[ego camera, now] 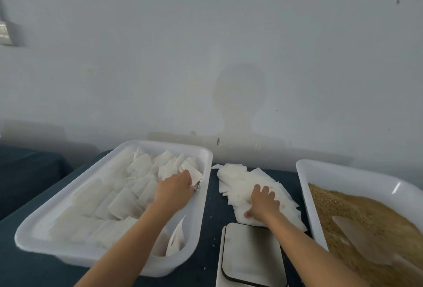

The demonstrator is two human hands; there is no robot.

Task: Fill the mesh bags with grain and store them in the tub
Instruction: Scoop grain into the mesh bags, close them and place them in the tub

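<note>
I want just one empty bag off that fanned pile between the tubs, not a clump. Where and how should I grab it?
Probably pinch a loose corner at the fanned pile far edge, where bags splay apart and single corners stick out. Come from above and behind, peeling toward the scale. The right hand already presses the near end flat, which should hold the rest down.

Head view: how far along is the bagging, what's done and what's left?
Done: rows of filled bags already lie in the left tub. In hand: the left hand is setting another bag at the tub's far right end, while the right hand rests on the pile of empty bags. Left: that pile is sizeable and the grain tub still holds plenty of grain.
</note>
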